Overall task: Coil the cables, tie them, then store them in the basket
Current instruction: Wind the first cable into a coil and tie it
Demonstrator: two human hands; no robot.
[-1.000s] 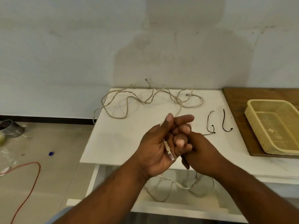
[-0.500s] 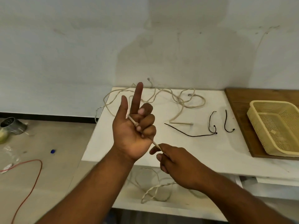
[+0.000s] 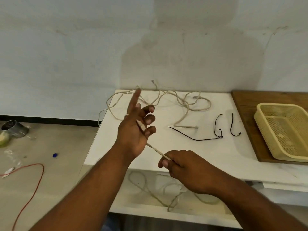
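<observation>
Where the two hands were clasped together a second ago, I now see them apart, with a taut stretch of pale cable [image 3: 156, 150] between them. Nearest me, the right hand [image 3: 181, 165] pinches the cable between thumb and curled fingers, above the front edge of the white worktop [image 3: 208, 155]. Beneath it, more pale cable lies in loose loops on the lower shelf [image 3: 133, 207]; whether it joins the held stretch I cannot tell.

Further out and higher, the left hand [image 3: 133, 132] holds the plug end. Three fingers curl over it against the palm, and the forefinger sticks out straight. Half a second ago that forefinger stood upright with the palm facing me. Now the hand has turned more edge-on, the finger leans toward the wall, and more cable shows between the hands.

Beyond the hands, black ties [image 3: 196, 139] lie on the worktop where they lay before. Behind them a tangle of cables [image 3: 185, 126] sprawls toward the back edge by the wall. To the far right the yellow basket [image 3: 276, 105] sits on a wooden board [image 3: 241, 104], well apart from both hands. On the floor to the left are a red wire [image 3: 30, 165], a blue cap [image 3: 55, 155] and a metal tin [image 3: 14, 129].
</observation>
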